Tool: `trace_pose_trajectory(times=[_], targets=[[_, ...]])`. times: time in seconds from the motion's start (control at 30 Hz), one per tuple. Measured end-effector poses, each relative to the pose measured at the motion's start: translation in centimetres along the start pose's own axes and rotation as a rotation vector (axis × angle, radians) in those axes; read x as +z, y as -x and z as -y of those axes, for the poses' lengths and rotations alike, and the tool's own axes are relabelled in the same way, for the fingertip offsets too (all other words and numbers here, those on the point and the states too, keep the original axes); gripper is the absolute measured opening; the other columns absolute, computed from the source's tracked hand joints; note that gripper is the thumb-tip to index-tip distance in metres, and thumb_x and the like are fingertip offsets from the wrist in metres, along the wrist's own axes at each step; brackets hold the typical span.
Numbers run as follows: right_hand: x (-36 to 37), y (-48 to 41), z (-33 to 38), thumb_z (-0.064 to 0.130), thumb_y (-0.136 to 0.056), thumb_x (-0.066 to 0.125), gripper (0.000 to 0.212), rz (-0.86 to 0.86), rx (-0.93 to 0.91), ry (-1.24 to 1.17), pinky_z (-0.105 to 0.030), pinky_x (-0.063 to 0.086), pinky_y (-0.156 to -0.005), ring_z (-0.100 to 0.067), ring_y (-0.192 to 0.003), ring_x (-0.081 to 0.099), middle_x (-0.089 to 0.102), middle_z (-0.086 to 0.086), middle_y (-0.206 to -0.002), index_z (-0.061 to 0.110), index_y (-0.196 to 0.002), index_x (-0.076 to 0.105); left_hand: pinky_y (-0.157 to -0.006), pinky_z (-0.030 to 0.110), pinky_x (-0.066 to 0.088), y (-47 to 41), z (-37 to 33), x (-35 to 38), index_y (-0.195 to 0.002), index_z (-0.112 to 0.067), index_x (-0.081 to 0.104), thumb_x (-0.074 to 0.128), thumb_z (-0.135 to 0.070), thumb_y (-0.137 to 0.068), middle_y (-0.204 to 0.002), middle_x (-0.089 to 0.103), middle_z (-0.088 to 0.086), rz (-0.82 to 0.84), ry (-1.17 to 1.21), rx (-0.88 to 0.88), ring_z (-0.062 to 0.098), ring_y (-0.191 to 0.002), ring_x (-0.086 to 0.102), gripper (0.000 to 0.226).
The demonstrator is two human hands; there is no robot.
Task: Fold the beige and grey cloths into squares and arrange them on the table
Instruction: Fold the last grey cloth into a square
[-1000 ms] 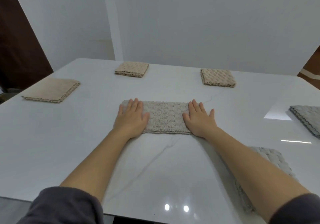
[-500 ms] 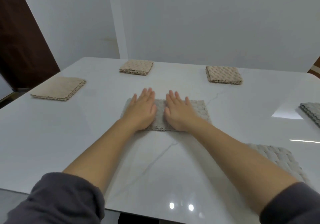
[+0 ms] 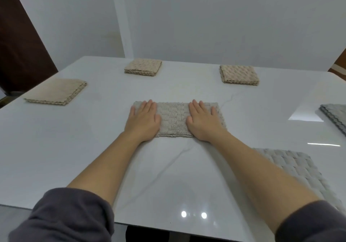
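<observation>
A light grey cloth (image 3: 173,119), folded into a long rectangle, lies flat at the middle of the white table (image 3: 74,148). My left hand (image 3: 143,120) presses flat on its left end with straight fingers. My right hand (image 3: 203,121) presses flat on its right end the same way. Three beige cloths folded into squares lie farther off: one at the left (image 3: 56,91), one at the back middle (image 3: 143,67), one at the back right (image 3: 239,74).
A grey folded cloth (image 3: 335,116) sits at the right edge. An unfolded light grey cloth (image 3: 295,170) lies near right, partly under my right forearm. White walls stand behind the table; a dark door is at the left.
My hands, side by side at the cloth's middle half a second ago, have slid apart to its two ends, still flat on it.
</observation>
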State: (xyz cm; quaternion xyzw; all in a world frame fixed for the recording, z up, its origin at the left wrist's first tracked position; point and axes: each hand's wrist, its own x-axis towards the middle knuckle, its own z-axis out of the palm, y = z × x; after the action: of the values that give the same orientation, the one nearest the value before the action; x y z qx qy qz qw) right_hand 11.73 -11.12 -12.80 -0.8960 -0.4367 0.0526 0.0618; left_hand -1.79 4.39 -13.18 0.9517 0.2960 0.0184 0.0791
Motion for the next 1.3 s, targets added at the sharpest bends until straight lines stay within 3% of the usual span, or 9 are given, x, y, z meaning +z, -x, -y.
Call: trace_pose_trajectory(times=[0.23, 0.47, 0.63, 0.77, 0.93, 1.3], targets=[[-0.4, 1.6, -3.2, 0.035, -0.101, 0.014, 0.06, -0.002, 0.19, -0.012, -0.056, -0.002, -0.117, -0.022, -0.15, -0.005, -0.006, -0.002, -0.164, 0.011, -0.155, 0.001, -0.12, 0.048, -0.006, 1.4, 4.1, -0.3, -0.156, -0.014, -0.002, 0.008, -0.044, -0.102, -0.164, -0.003, 0.0, 0.026, -0.033, -0.149, 0.016, -0.15, -0.004, 0.063], [-1.5, 2.5, -4.4, 0.034, -0.102, 0.012, 0.06, 0.044, 0.22, -0.015, -0.058, -0.003, -0.117, -0.022, -0.15, -0.008, -0.008, -0.002, -0.163, 0.011, -0.155, -0.002, -0.118, 0.051, -0.01, 2.7, 5.9, -1.4, -0.155, -0.012, -0.001, 0.003, -0.046, -0.101, -0.164, -0.006, 0.003, 0.037, -0.189, -0.182, 0.019, -0.15, -0.005, 0.065], [-2.8, 1.4, -1.2, 0.031, -0.102, 0.018, 0.06, -0.072, 0.013, 0.014, -0.052, -0.005, -0.119, -0.02, -0.15, -0.009, -0.009, -0.004, -0.163, 0.011, -0.155, -0.001, -0.12, 0.045, -0.01, 1.9, 1.3, -2.7, -0.155, -0.01, 0.0, 0.012, -0.035, -0.103, -0.163, -0.007, 0.004, -0.114, -0.085, -0.006, 0.016, -0.15, -0.007, 0.059], [-1.7, -0.2, 2.4, 0.031, -0.103, 0.017, 0.059, 0.02, -0.119, 0.001, -0.05, -0.003, -0.12, -0.02, -0.15, -0.007, -0.007, -0.004, -0.163, 0.011, -0.156, 0.0, -0.12, 0.045, -0.007, -0.2, -3.7, -1.8, -0.156, -0.012, 0.002, 0.015, -0.031, -0.104, -0.164, -0.004, 0.001, -0.042, -0.014, 0.143, 0.013, -0.15, -0.005, 0.057], [-0.2, -0.7, 1.5, 0.035, -0.103, 0.016, 0.058, 0.039, -0.119, 0.029, -0.048, -0.003, -0.12, -0.016, -0.15, -0.004, -0.004, 0.0, -0.164, 0.015, -0.156, 0.002, -0.121, 0.044, -0.005, -0.7, -3.4, 0.1, -0.156, -0.017, 0.003, 0.014, -0.037, -0.104, -0.164, -0.003, -0.004, 0.032, -0.021, 0.163, 0.01, -0.149, -0.004, 0.057], [-0.9, 1.2, -2.7, 0.034, -0.101, 0.015, 0.061, 0.039, 0.146, 0.022, -0.054, -0.004, -0.119, -0.019, -0.15, -0.007, -0.006, -0.002, -0.164, 0.011, -0.156, 0.001, -0.12, 0.049, -0.006, 1.1, 3.9, -0.9, -0.156, -0.014, -0.003, 0.008, -0.042, -0.103, -0.164, -0.007, -0.001, 0.079, -0.017, -0.067, 0.013, -0.15, -0.005, 0.061]])
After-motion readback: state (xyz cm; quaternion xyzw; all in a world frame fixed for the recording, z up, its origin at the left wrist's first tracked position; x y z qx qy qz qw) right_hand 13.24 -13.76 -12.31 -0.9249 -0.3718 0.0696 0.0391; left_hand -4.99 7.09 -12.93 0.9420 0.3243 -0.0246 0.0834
